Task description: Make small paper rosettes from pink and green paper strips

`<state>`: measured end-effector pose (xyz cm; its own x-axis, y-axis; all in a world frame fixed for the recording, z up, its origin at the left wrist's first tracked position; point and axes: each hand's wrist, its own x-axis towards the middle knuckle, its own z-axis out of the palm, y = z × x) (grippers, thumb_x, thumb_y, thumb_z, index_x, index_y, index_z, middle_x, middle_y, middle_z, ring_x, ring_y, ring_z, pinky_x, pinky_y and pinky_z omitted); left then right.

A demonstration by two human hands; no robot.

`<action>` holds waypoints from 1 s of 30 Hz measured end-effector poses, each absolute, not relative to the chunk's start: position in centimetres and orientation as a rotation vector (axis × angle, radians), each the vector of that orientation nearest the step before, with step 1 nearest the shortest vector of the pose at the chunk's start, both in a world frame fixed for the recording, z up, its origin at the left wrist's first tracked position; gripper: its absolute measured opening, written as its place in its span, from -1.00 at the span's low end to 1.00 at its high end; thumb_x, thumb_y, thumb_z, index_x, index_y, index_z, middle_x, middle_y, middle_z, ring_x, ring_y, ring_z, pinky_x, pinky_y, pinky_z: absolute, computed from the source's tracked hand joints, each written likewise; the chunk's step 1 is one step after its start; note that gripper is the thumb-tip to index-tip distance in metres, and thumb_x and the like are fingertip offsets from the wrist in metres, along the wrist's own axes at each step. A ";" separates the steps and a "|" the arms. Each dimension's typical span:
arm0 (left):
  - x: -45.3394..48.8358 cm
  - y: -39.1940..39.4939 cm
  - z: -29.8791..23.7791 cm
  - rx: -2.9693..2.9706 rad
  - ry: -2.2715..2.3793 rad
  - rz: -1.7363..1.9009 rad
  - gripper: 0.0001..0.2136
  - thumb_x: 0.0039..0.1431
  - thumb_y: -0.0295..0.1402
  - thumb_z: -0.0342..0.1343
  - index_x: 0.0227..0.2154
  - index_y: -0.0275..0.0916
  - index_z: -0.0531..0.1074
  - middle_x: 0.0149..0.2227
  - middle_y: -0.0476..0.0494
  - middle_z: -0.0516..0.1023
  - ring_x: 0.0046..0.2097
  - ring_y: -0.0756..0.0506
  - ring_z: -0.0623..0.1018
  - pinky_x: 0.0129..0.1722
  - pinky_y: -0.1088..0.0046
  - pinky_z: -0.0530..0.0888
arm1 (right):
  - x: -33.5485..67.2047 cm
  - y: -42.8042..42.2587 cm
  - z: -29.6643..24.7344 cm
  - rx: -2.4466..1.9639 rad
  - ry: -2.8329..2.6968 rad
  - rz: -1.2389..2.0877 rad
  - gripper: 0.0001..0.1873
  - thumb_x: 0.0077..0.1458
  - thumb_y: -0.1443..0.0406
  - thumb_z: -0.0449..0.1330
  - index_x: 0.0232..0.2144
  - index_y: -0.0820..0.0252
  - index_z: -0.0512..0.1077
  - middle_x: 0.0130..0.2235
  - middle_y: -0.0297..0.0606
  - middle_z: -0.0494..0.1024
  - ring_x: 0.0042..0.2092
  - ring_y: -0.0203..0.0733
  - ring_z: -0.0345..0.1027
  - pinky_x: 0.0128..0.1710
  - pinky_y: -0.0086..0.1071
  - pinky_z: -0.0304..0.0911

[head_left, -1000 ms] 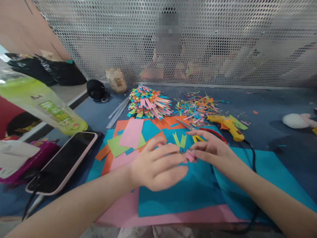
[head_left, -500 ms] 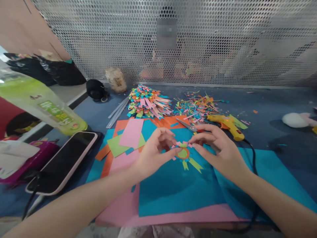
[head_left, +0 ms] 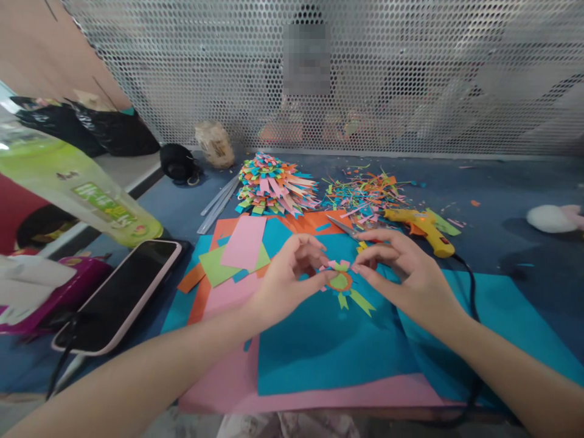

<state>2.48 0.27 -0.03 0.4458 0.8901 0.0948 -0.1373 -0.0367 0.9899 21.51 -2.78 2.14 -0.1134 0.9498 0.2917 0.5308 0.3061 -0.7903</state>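
Between my hands is a paper rosette point(head_left: 340, 280) with a green centre, an orange ring, a pink and blue fringe and two green ribbon tails. My left hand point(head_left: 294, 274) pinches its left edge between thumb and fingers. At the upper right edge, my right hand point(head_left: 396, 264) has its thumb and fingertips closed on a small pink tab of the fringe. A large blue sheet point(head_left: 328, 353) lies beneath them. Scissors point(head_left: 344, 227) rest just beyond my right hand, their handles partly hidden behind its fingers.
Behind are a pile of ribbon-ended paper rosettes point(head_left: 274, 185), a heap of paper scraps point(head_left: 365, 194) and a yellow glue gun point(head_left: 426, 230) with a black cord. Clear sticks point(head_left: 219, 204), cut paper pieces point(head_left: 244, 240), a phone point(head_left: 121, 295) and a green bottle point(head_left: 91, 188) are to the left.
The view has shifted slightly. My left hand keeps its pinch on the rosette, while the right fingertips stay at the fringe with only a slight movement.
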 end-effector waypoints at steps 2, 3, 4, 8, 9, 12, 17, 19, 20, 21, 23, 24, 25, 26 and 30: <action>2.5 0.3 0.0 1.374 0.734 0.960 -0.72 0.01 -0.43 0.19 -0.28 -0.22 0.19 -0.38 0.01 0.39 -0.35 0.05 0.43 -0.39 0.53 0.39 | 21.5 -2.8 2.1 -1.338 -1.767 0.654 -0.67 0.03 0.26 0.18 -0.11 0.08 0.28 -0.31 -0.33 0.51 -0.35 -0.27 0.33 -0.27 -0.34 0.29; 2.5 0.2 0.1 1.387 0.733 0.961 -0.72 0.01 -0.43 0.18 -0.28 -0.22 0.19 -0.38 0.01 0.39 -0.35 0.05 0.43 -0.39 0.53 0.39 | 21.5 -2.8 2.1 -1.340 -1.769 0.656 -0.67 0.03 0.26 0.18 -0.11 0.08 0.28 -0.30 -0.32 0.51 -0.35 -0.27 0.33 -0.27 -0.34 0.29; 2.5 0.2 0.1 1.398 0.734 0.963 -0.73 0.01 -0.44 0.18 -0.28 -0.22 0.19 -0.38 0.01 0.39 -0.34 0.05 0.43 -0.38 0.53 0.39 | 21.4 -2.7 2.1 -1.341 -1.769 0.659 -0.67 0.03 0.25 0.18 -0.11 0.08 0.29 -0.30 -0.32 0.51 -0.34 -0.27 0.33 -0.26 -0.34 0.29; 2.4 0.2 0.0 1.439 0.738 0.961 -0.74 0.03 -0.45 0.17 -0.26 -0.23 0.19 -0.37 0.00 0.38 -0.33 0.06 0.42 -0.37 0.54 0.37 | 21.4 -2.6 2.0 -1.356 -1.758 0.684 -0.67 0.03 0.25 0.19 -0.11 0.08 0.28 -0.31 -0.32 0.52 -0.34 -0.26 0.35 -0.27 -0.34 0.30; 2.4 0.2 0.0 1.444 0.739 0.962 -0.74 0.03 -0.45 0.17 -0.26 -0.23 0.19 -0.36 0.00 0.39 -0.33 0.06 0.42 -0.37 0.54 0.37 | 21.4 -2.6 2.0 -1.359 -1.753 0.691 -0.66 0.03 0.25 0.19 -0.11 0.08 0.28 -0.33 -0.33 0.52 -0.35 -0.26 0.35 -0.27 -0.33 0.30; 2.4 0.2 0.0 1.437 0.741 0.966 -0.73 0.02 -0.44 0.17 -0.27 -0.22 0.19 -0.37 0.00 0.39 -0.33 0.05 0.43 -0.37 0.54 0.36 | 21.4 -2.7 2.1 -1.360 -1.750 0.694 -0.65 0.01 0.24 0.20 -0.12 0.09 0.28 -0.35 -0.34 0.52 -0.36 -0.25 0.35 -0.28 -0.32 0.30; 2.5 0.3 0.0 1.395 0.737 0.984 -0.71 0.00 -0.42 0.19 -0.27 -0.22 0.19 -0.37 0.00 0.39 -0.33 0.03 0.44 -0.37 0.52 0.39 | 21.5 -2.8 2.1 -1.358 -1.763 0.681 -0.65 0.02 0.23 0.20 -0.11 0.08 0.28 -0.33 -0.31 0.52 -0.33 -0.22 0.37 -0.26 -0.30 0.30; 2.5 0.3 -0.1 1.393 0.749 0.984 -0.71 0.00 -0.41 0.20 -0.27 -0.22 0.19 -0.38 0.00 0.39 -0.34 0.04 0.44 -0.38 0.52 0.39 | 21.5 -2.8 2.2 -1.370 -1.745 0.693 -0.68 0.04 0.23 0.18 -0.12 0.08 0.28 -0.28 -0.28 0.53 -0.27 -0.19 0.39 -0.25 -0.30 0.31; 2.5 0.4 -0.1 1.393 0.753 0.983 -0.71 0.00 -0.41 0.20 -0.27 -0.21 0.20 -0.38 0.01 0.39 -0.35 0.04 0.44 -0.39 0.53 0.39 | 21.5 -2.8 2.2 -1.377 -1.729 0.710 -0.69 0.05 0.22 0.16 -0.12 0.09 0.28 -0.26 -0.26 0.53 -0.24 -0.18 0.40 -0.25 -0.30 0.31; 2.5 0.4 -0.1 1.390 0.752 0.985 -0.71 0.00 -0.40 0.19 -0.27 -0.21 0.20 -0.39 0.01 0.39 -0.36 0.05 0.44 -0.39 0.53 0.39 | 21.5 -2.8 2.3 -1.382 -1.712 0.733 -0.70 0.07 0.22 0.13 -0.11 0.09 0.28 -0.24 -0.25 0.54 -0.21 -0.17 0.41 -0.24 -0.31 0.31; 2.5 0.3 -0.1 1.379 0.741 0.995 -0.73 0.02 -0.40 0.18 -0.27 -0.21 0.19 -0.39 0.02 0.39 -0.37 0.06 0.43 -0.40 0.54 0.39 | 21.5 -2.7 2.4 -1.390 -1.684 0.769 -0.70 0.10 0.21 0.10 -0.10 0.09 0.26 -0.23 -0.25 0.54 -0.19 -0.16 0.43 -0.23 -0.30 0.32; 2.4 0.3 -0.1 1.372 0.740 1.004 -0.73 0.03 -0.40 0.18 -0.27 -0.21 0.19 -0.39 0.02 0.38 -0.37 0.06 0.43 -0.40 0.54 0.40 | 21.5 -2.6 2.5 -1.393 -1.683 0.777 -0.70 0.10 0.20 0.10 -0.09 0.09 0.25 -0.24 -0.25 0.55 -0.20 -0.16 0.43 -0.21 -0.29 0.32; 2.4 0.3 0.0 1.369 0.743 1.010 -0.73 0.03 -0.40 0.18 -0.28 -0.21 0.18 -0.39 0.02 0.38 -0.37 0.06 0.43 -0.40 0.54 0.40 | 21.5 -2.6 2.5 -1.397 -1.691 0.777 -0.68 0.08 0.20 0.12 -0.10 0.09 0.25 -0.25 -0.26 0.55 -0.21 -0.16 0.43 -0.21 -0.28 0.32; 2.4 0.3 0.0 1.368 0.751 1.018 -0.73 0.03 -0.39 0.18 -0.28 -0.21 0.19 -0.39 0.02 0.37 -0.36 0.05 0.43 -0.40 0.54 0.41 | 21.4 -2.6 2.5 -1.401 -1.703 0.770 -0.67 0.06 0.19 0.14 -0.10 0.09 0.26 -0.26 -0.26 0.55 -0.23 -0.16 0.43 -0.21 -0.28 0.32; 2.2 0.3 0.0 1.393 0.775 1.033 -0.73 0.01 -0.37 0.19 -0.29 -0.21 0.20 -0.40 0.02 0.37 -0.34 0.04 0.43 -0.36 0.52 0.40 | 21.4 -2.6 2.3 -1.404 -1.749 0.766 -0.62 -0.02 0.21 0.21 -0.12 0.08 0.27 -0.28 -0.26 0.55 -0.34 -0.20 0.41 -0.28 -0.29 0.34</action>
<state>2.25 0.27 0.05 0.3889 0.9104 0.1411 -0.1191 -0.1022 0.9876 21.35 -2.57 2.33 -0.1141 0.9759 0.1860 0.5250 0.2182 -0.8227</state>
